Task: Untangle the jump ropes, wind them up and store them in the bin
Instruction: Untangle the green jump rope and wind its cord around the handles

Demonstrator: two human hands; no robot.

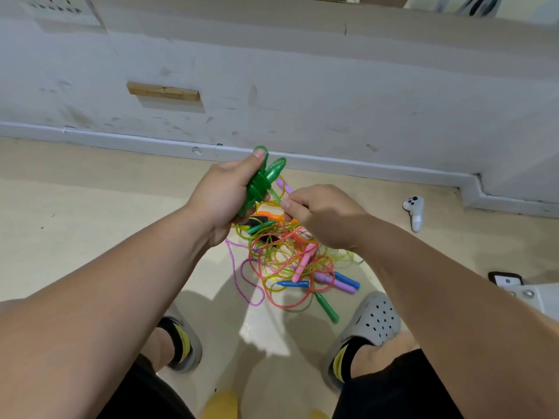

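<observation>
My left hand (pixel 223 195) grips a green jump rope (pixel 261 179) wound into a bundle, with loops sticking out above my thumb. My right hand (pixel 320 216) pinches the green strand just beside the bundle. Below both hands a tangled pile of ropes (pixel 290 258) lies on the floor: red, yellow-green and purple cords with pink (pixel 302 264), blue (pixel 348 279), purple and green (pixel 328 308) handles. No bin is in view.
A white wall and its baseboard (pixel 332 163) run close behind the pile. A white controller (pixel 415 211) lies on the floor to the right. A white box corner (pixel 526 293) sits at the right edge. My feet in grey clogs (pixel 372 325) flank the pile.
</observation>
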